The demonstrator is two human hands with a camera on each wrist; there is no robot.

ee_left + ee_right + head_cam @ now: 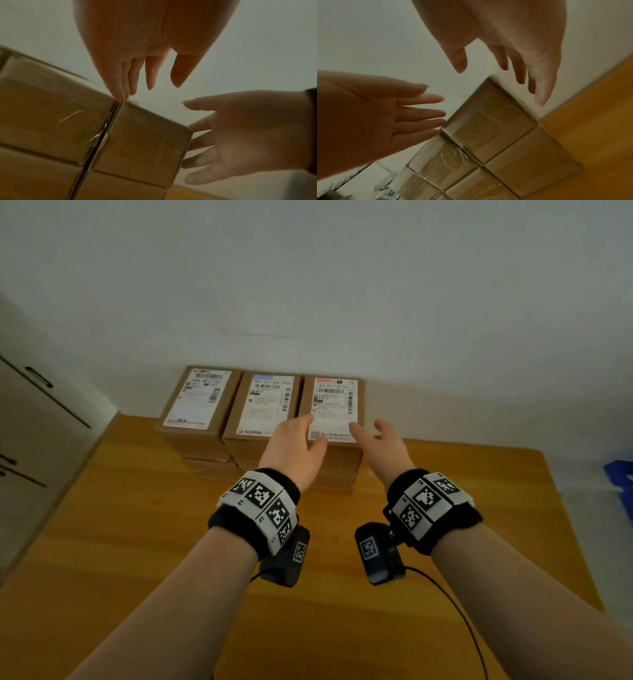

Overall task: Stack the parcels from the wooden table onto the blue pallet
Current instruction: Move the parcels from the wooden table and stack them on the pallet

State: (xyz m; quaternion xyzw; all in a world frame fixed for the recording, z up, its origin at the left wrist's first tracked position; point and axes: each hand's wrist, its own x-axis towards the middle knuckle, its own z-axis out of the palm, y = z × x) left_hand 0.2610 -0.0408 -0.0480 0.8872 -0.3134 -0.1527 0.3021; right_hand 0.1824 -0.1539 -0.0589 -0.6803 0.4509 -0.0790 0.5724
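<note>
Parcels (260,419) sit two layers deep against the wall on the wooden table (137,542), none visibly moved; the rightmost top parcel (334,409) lies between an empty left hand (294,446) and right hand (380,448), fingers extended. Only a corner of the blue pallet (620,477) shows.

The head camera looks forward and down from above the table (137,542), toward its far edge and the wall. The left wrist camera sits low, close under the left hand (137,40), and looks up along it. The right wrist camera does the same under the right hand (513,33). All three views share the stacked parcels (267,419) and both hands.
</note>
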